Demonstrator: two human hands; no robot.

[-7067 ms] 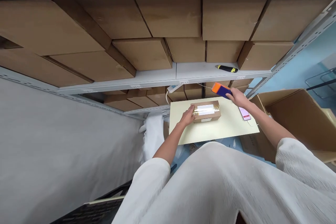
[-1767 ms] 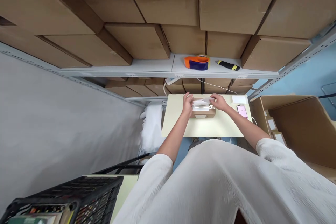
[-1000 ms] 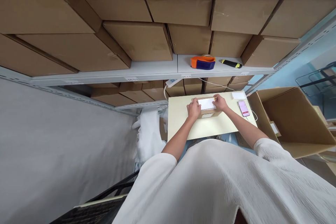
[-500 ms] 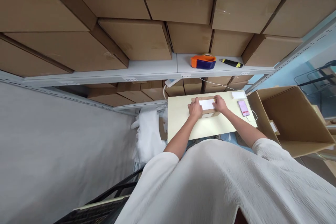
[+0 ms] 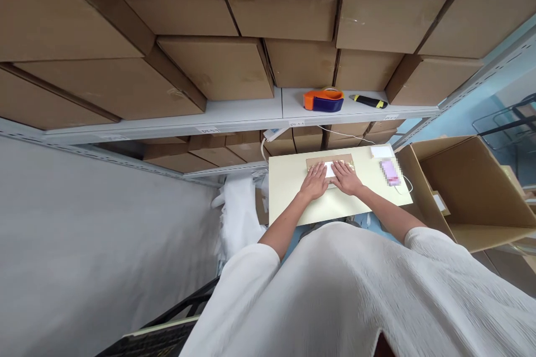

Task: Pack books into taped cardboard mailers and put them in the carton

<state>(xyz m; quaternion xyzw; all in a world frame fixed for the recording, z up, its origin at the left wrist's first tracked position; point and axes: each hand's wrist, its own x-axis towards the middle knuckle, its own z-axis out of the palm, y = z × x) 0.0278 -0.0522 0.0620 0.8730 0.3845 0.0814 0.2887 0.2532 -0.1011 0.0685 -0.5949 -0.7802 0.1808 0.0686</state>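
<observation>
A small cardboard box [image 5: 335,159] lies on the pale yellow tabletop [image 5: 288,195]. On its upper face is a white label [image 5: 329,170], partly covered by my fingers. My left hand [image 5: 314,182] rests flat on the left part of the label and box, fingers stretched forward. Flat on the right part lies my right hand [image 5: 346,177], its fingers also extended. The two hands are close together, with a strip of label showing between them. Neither hand grips anything.
A phone [image 5: 390,172] on a white cable and a stack of white labels [image 5: 381,152] lie at the table's right. Beyond stands a large open carton [image 5: 473,189]. An orange-and-blue tape dispenser [image 5: 323,100] and a utility knife [image 5: 368,101] sit on the shelf below stacked boxes.
Both hands have gone from holding the label's edges at the box's sides to lying flat on top, closer together. The label now lies pressed under the fingers.
</observation>
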